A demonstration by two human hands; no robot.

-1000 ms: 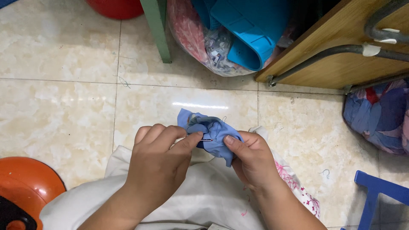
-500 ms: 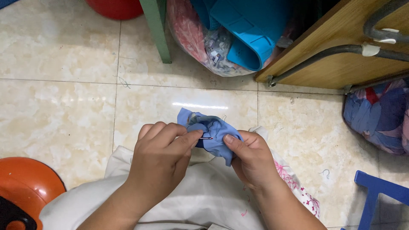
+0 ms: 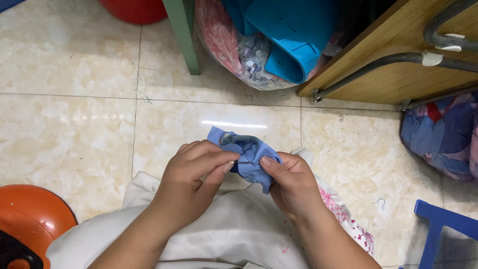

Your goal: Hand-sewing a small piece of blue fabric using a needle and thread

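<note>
A small bunched piece of blue cloth (image 3: 246,154) is held over my lap. My right hand (image 3: 294,187) pinches its right side, thumb on top. My left hand (image 3: 191,182) has its thumb and forefinger pinched on a thin sewing needle (image 3: 243,162) that sticks into the cloth. A thin thread loops up from the cloth's top edge. Beneath both hands lies white fabric (image 3: 239,234) with pink flower print across my lap.
Beige floor tiles (image 3: 74,134) lie ahead. A clear bag of fabric scraps (image 3: 234,45) with a blue plastic piece (image 3: 289,30) sits by a green leg (image 3: 181,35) and a wooden board (image 3: 393,60). An orange round object (image 3: 30,224), a blue stool (image 3: 443,224) and a cloth bundle (image 3: 443,134) stand around.
The hands and the blue cloth stay in nearly the same place; my left fingers shift slightly on the needle.
</note>
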